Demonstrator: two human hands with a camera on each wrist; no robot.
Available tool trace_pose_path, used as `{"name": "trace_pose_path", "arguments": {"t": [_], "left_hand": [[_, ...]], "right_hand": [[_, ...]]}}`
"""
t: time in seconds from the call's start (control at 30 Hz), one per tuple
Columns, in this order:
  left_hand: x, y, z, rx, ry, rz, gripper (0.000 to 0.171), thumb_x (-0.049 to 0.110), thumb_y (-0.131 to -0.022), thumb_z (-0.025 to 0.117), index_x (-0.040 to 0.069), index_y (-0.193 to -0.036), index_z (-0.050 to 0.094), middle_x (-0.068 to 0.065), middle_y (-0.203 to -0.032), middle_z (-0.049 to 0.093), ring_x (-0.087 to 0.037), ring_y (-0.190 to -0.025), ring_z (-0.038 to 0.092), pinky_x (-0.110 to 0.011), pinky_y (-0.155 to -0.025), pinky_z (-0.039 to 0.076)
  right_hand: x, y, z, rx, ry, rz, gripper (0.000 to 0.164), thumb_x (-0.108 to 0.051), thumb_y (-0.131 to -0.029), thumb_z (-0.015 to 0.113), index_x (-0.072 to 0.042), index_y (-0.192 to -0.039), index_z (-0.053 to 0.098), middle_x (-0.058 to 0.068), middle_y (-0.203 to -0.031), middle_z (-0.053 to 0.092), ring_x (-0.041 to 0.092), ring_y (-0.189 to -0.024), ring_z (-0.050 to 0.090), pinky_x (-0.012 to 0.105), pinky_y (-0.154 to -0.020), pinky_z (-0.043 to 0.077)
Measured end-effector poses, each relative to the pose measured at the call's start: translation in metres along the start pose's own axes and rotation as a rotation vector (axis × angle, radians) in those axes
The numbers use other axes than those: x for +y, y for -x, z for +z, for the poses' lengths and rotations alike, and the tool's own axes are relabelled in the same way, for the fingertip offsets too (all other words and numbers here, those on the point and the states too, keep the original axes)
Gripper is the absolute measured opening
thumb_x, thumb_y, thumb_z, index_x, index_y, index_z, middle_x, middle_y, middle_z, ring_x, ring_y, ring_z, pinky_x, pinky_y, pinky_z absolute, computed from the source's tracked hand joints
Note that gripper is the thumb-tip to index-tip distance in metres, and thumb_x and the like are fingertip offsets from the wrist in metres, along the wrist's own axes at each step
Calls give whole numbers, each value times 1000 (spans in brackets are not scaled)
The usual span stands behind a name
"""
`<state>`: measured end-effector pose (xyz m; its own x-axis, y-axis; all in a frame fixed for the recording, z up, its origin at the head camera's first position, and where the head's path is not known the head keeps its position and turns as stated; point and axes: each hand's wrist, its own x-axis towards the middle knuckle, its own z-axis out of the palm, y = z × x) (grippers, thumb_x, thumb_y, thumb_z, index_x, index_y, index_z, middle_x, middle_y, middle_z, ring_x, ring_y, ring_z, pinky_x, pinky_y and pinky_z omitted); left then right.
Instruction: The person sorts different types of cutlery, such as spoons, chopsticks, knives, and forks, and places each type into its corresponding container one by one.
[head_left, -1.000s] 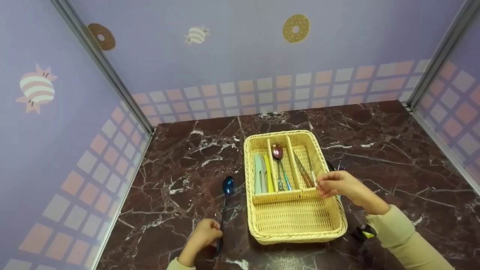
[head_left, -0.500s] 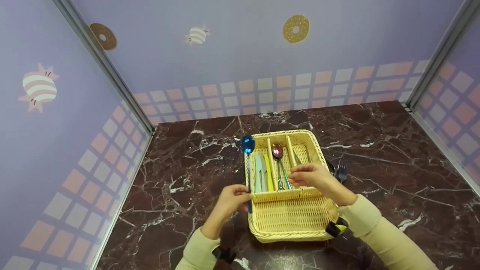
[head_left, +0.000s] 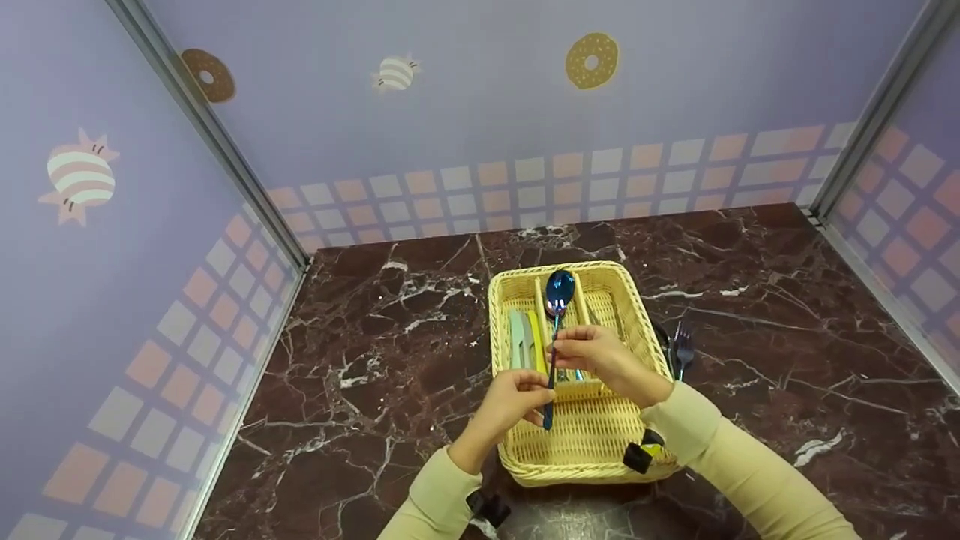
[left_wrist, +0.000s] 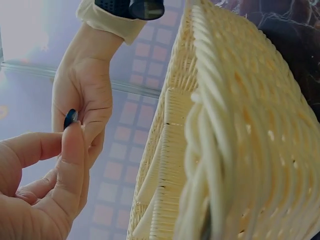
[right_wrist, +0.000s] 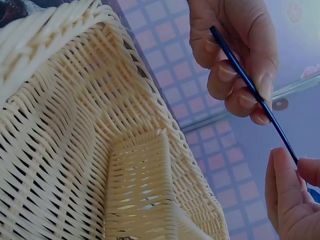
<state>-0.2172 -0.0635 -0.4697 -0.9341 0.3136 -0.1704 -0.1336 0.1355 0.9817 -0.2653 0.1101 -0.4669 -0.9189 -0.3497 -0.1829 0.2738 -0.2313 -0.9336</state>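
A blue metallic spoon [head_left: 559,291] is held over the wicker cutlery basket [head_left: 585,474], bowl pointing to the far side. Near the end of its handle, my left hand [head_left: 510,405] pinches it between thumb and fingers. My right hand [head_left: 604,360] pinches the handle further up, closer to the bowl; in the right wrist view the thin handle [right_wrist: 240,70] runs between both hands. Below, the basket's left compartment has a mint knife [head_left: 515,341], a grey one beside it and a yellow one [head_left: 535,337]. Cutlery in the middle compartment is mostly hidden behind the spoon and right hand.
To the basket's right, a fork [head_left: 683,346] lies on the dark marbled table [head_left: 360,420], beside a black object [head_left: 661,336] partly hidden by the rim. Wicker dividers split the basket's far part into three. Purple patterned panels [head_left: 480,112] enclose the table.
My left hand has lifted the blue spoon off the table left of the basket and brought it right, over the middle compartment. My right hand has moved left and now pinches the handle too.
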Motion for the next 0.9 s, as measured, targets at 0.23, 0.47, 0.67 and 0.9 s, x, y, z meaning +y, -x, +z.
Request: {"name": "trace_pose_path", "arguments": {"t": [0.23,0.47,0.67,0.9], "left_hand": [[-1,0,-1,10,-17,6,20,1,-82,61,-10,-98,59,0,-65,55,-6,-47,52,-22,-45,50],[-5,0,-10,69,-55,69,25,-1,-80,57,-10,-104,58,-13,-73,60,-8,-47,53,-23,-45,51],[-12,0,-15,99,-207,97,20,0,-81,58,-6,-99,61,-7,-68,59,-14,-47,56,-31,-45,53],[-15,2,-14,93,-265,89,18,3,-82,61,-6,-97,62,-17,-69,61,-27,-55,62,-33,-48,54]], "right_hand": [[-4,-5,2,-16,57,-47,3,3,-85,54,0,-86,54,5,-78,62,13,-66,61,24,-69,54],[-21,-37,-12,188,149,-159,5,6,-84,50,4,-88,52,3,-73,59,9,-59,58,21,-59,53],[-12,-70,-17,366,502,-152,18,7,-79,51,15,-96,54,14,-76,60,11,-53,57,25,-52,54],[13,-87,-16,362,1066,-157,7,9,-72,49,4,-74,53,7,-67,51,16,-55,42,23,-46,35]]}}
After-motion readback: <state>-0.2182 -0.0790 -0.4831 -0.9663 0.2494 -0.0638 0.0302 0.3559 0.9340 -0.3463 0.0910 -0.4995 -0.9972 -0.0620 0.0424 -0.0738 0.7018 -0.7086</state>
